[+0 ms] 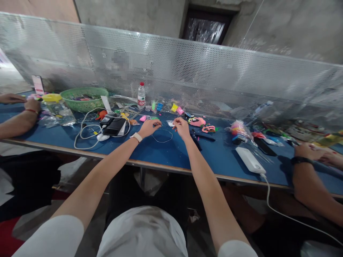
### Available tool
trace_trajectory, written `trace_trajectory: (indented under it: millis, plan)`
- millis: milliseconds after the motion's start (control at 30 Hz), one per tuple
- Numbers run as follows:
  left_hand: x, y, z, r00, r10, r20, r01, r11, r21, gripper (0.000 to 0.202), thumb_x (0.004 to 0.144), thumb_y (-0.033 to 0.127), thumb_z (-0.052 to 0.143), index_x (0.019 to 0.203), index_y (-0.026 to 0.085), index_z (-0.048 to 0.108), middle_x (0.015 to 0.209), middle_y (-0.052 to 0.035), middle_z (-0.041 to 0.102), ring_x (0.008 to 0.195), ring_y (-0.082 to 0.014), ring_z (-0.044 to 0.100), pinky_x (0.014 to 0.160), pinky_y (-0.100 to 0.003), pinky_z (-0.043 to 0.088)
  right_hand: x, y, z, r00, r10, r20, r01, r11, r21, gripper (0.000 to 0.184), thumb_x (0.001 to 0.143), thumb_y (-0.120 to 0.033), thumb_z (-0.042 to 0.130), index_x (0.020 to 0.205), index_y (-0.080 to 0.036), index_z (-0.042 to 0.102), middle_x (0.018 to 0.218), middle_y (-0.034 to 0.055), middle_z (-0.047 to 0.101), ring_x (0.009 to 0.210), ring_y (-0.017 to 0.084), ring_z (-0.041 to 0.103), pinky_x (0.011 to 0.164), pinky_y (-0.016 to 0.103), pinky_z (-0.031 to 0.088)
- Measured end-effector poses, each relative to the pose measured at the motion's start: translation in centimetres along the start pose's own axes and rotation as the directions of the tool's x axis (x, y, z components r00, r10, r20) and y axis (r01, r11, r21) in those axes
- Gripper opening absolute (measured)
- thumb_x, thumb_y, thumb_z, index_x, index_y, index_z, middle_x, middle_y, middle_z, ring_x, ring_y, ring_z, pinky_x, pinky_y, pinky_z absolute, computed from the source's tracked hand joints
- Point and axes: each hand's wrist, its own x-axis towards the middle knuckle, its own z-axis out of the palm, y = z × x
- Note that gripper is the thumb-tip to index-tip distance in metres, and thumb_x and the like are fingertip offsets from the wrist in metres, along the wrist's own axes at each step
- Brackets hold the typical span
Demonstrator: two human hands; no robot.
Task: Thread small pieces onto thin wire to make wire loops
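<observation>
A thin pale wire or cord [162, 142] hangs in a loop between my two hands, just above the blue table [158, 157]. My left hand [150, 128], with a light band at the wrist, is closed in a pinch at the loop's left end. At the right end, the fingers of my right hand [182, 128] are pinched together. The exact grip points are too small to make out. Behind my right fingertips lies a small white packet [169, 123]. Pink clay-like shapes [197, 122] lie to the right of that hand, near dark-handled tools [205, 136].
Left are a green basket [83, 103], a yellow-lidded jar [59, 109], and a black device with white cables [114, 125]. A bottle [141, 95] stands by the perforated metal screen [171, 67]. Right is a white power bank [249, 159]. Co-workers' hands [308, 151] are at both sides.
</observation>
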Motion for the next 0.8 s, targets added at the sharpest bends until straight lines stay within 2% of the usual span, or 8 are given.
trace_trajectory:
  millis: [133, 300, 500, 700, 800]
  plan:
    - [0.0, 0.0, -0.1, 1.0, 0.0, -0.012, 0.0, 1.0, -0.008, 0.008, 0.098, 0.021, 0.079, 0.105, 0.019, 0.082, 0.099, -0.0067, 0.085, 0.092, -0.0225, 0.081, 0.091, -0.034, 0.063, -0.3, 0.0, 0.1, 0.997, -0.028, 0.069, 0.034, 0.996, -0.087, 0.016, 0.086, -0.041, 0.068, 0.086, -0.025, 0.066, 0.08, 0.0011, 0.072, 0.063, 0.019, 0.069, 0.059, 0.031, 0.054]
    - [0.0, 0.0, -0.1, 1.0, 0.019, -0.018, -0.019, 1.0, -0.018, 0.009, 0.098, 0.021, 0.078, 0.106, 0.019, 0.082, 0.099, -0.0072, 0.085, 0.09, -0.0225, 0.08, 0.091, -0.034, 0.064, -0.7, 0.2, 0.3, 0.982, -0.12, 0.145, 0.142, 0.978, -0.152, 0.011, 0.085, -0.036, 0.067, 0.085, -0.024, 0.067, 0.082, 0.0009, 0.073, 0.059, 0.019, 0.07, 0.065, 0.034, 0.058]
    - [0.0, 0.0, -0.2, 0.999, 0.031, -0.006, -0.031, 1.0, -0.003, 0.01, 0.098, 0.02, 0.078, 0.107, 0.019, 0.083, 0.101, -0.0073, 0.086, 0.089, -0.0218, 0.08, 0.092, -0.034, 0.063, -0.7, 0.5, 0.4, 0.965, -0.108, 0.241, 0.154, 0.971, -0.182, 0.016, 0.089, -0.037, 0.068, 0.092, -0.023, 0.073, 0.087, 0.0036, 0.078, 0.059, 0.019, 0.07, 0.064, 0.035, 0.06]
    - [0.0, -0.1, -0.1, 0.999, 0.046, 0.019, -0.046, 0.999, -0.001, 0.009, 0.099, 0.02, 0.078, 0.107, 0.02, 0.082, 0.102, -0.0068, 0.086, 0.089, -0.0216, 0.08, 0.09, -0.034, 0.063, -0.9, 0.6, 0.5, 0.939, -0.093, 0.331, 0.172, 0.961, -0.216, 0.017, 0.091, -0.031, 0.069, 0.097, -0.02, 0.08, 0.088, 0.0059, 0.081, 0.055, 0.018, 0.07, 0.062, 0.034, 0.058]
    - [-0.1, -0.1, 0.0, 0.999, 0.042, 0.029, -0.042, 0.999, -0.006, 0.009, 0.099, 0.022, 0.077, 0.107, 0.02, 0.082, 0.104, -0.0074, 0.086, 0.091, -0.0221, 0.081, 0.09, -0.034, 0.063, -1.1, 0.3, 0.6, 0.92, -0.088, 0.383, 0.184, 0.958, -0.22, 0.014, 0.092, -0.028, 0.072, 0.098, -0.021, 0.082, 0.086, 0.0043, 0.081, 0.055, 0.017, 0.069, 0.061, 0.032, 0.056]
